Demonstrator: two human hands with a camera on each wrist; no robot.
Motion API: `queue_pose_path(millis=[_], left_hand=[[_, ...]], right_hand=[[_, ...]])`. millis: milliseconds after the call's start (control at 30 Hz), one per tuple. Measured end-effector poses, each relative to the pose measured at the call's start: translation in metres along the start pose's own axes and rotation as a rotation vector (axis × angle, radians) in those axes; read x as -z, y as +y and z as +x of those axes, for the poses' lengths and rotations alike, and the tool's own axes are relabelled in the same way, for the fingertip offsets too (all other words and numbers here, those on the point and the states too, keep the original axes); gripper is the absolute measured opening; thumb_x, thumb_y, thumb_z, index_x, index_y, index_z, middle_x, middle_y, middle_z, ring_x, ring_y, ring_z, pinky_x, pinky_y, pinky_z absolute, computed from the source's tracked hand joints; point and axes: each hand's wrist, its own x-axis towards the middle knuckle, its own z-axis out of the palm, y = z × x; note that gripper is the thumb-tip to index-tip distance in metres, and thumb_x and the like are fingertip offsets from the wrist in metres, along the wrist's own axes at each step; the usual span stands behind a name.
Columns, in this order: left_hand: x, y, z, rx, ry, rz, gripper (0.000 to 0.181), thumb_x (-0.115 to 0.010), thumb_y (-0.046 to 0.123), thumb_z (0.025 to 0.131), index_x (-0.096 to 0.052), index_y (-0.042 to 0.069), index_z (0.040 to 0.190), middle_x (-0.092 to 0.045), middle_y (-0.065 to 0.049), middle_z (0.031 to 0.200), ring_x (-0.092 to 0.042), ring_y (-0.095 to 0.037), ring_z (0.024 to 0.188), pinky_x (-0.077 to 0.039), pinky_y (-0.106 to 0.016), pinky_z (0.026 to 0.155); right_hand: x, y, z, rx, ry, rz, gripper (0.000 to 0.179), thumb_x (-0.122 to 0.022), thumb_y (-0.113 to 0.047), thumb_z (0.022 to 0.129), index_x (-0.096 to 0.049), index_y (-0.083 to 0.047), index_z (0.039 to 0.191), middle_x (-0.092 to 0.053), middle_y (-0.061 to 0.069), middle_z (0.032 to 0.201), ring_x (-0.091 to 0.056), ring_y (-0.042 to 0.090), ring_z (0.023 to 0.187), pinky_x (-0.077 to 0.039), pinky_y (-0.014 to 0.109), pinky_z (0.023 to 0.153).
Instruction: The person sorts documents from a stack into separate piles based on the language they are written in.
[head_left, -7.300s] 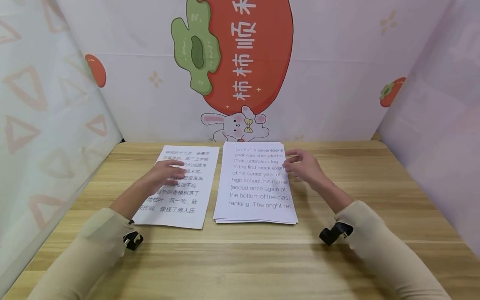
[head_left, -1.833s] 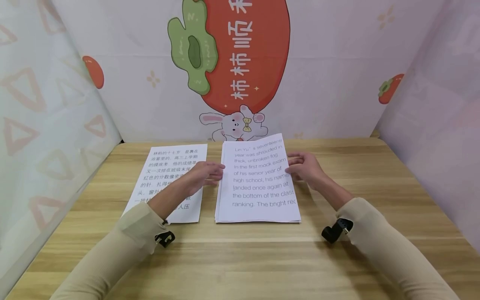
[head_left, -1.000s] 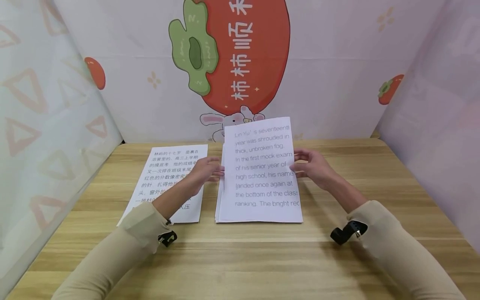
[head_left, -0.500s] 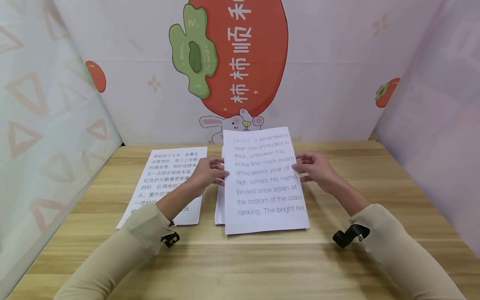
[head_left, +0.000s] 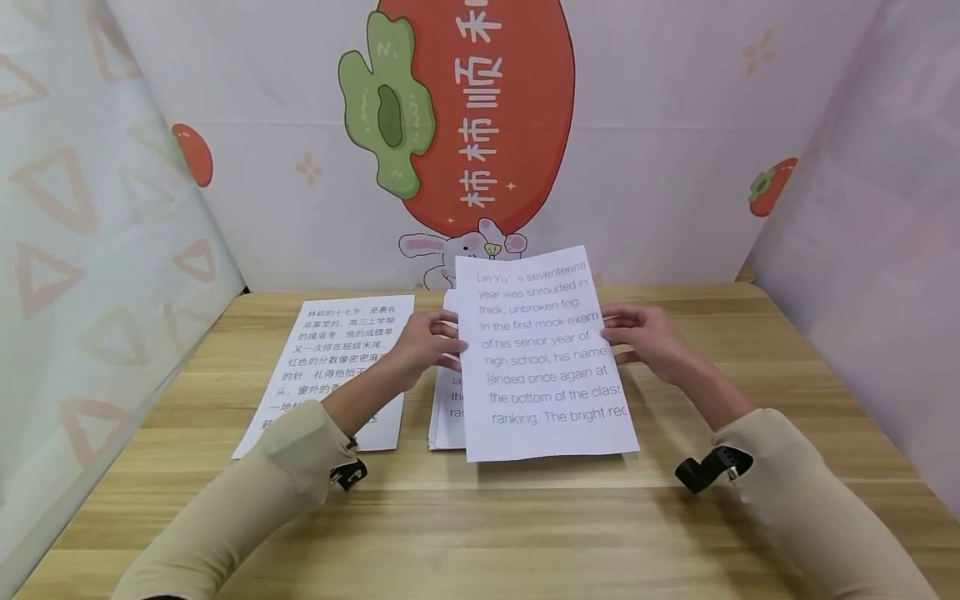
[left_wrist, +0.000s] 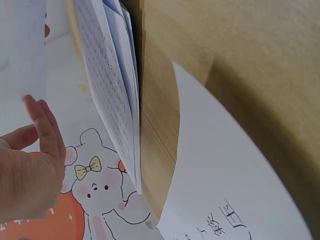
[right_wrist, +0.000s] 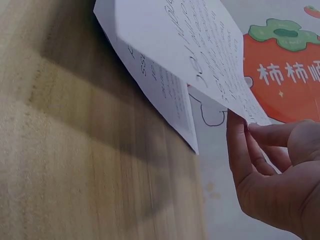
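Observation:
A white printed sheet [head_left: 547,367] with English text is held up, its far end raised, in the head view. My left hand [head_left: 426,343] pinches its left edge between thumb and fingers, and my right hand [head_left: 647,337] pinches the right edge. In the right wrist view the right thumb and fingertips grip the sheet [right_wrist: 200,45] near its far corner. Beneath it lies a paper stack [head_left: 447,417] with similar English text, mostly hidden by the raised sheet. Left of that, a page with Chinese text [head_left: 330,350] lies partly under my left forearm.
All the paper lies on a wood-grain table [head_left: 480,533]. A white backdrop [head_left: 660,167] with a persimmon and rabbit print rises behind the table's far edge, and pale side curtains [head_left: 82,250] flank it. Small black cameras [head_left: 701,471] sit at both wrists.
My left hand went from the Chinese page, which shifted left, to the English sheet's left edge. Both hands raised that sheet off the stack and brought it rightward, uncovering more of the stack.

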Motion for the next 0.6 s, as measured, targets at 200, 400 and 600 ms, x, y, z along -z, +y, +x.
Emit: queue_pose_path(millis=[200, 400, 600], left_hand=[[-0.009, 0.004, 0.004, 0.021, -0.014, -0.015, 0.056, -0.068, -0.013, 0.091, -0.05, -0.004, 0.144, -0.059, -0.012, 0.102, -0.065, -0.018, 0.075, -0.063, -0.028, 0.062], [-0.019, 0.005, 0.01, 0.035, -0.021, -0.027, 0.058, -0.068, -0.011, 0.092, -0.049, -0.004, 0.147, -0.063, -0.014, 0.106, -0.068, -0.018, 0.079, -0.065, -0.03, 0.065], [-0.027, 0.005, 0.015, 0.059, -0.033, -0.029, 0.058, -0.064, -0.014, 0.093, -0.05, -0.004, 0.148, -0.066, -0.018, 0.112, -0.067, -0.02, 0.083, -0.065, -0.032, 0.071]], right_hand=[[0.013, 0.001, -0.003, -0.017, -0.011, 0.002, 0.053, -0.058, 0.003, 0.102, -0.043, 0.006, 0.152, -0.068, 0.001, 0.106, -0.07, 0.013, 0.09, -0.065, 0.034, 0.075], [0.024, 0.003, -0.005, -0.012, 0.035, -0.005, 0.054, -0.059, 0.003, 0.101, -0.043, 0.005, 0.153, -0.069, -0.003, 0.102, -0.07, 0.011, 0.088, -0.065, 0.032, 0.073], [0.032, 0.006, -0.009, -0.031, 0.068, 0.008, 0.053, -0.06, 0.0, 0.102, -0.043, 0.006, 0.152, -0.07, -0.008, 0.098, -0.071, 0.009, 0.087, -0.064, 0.028, 0.072]])
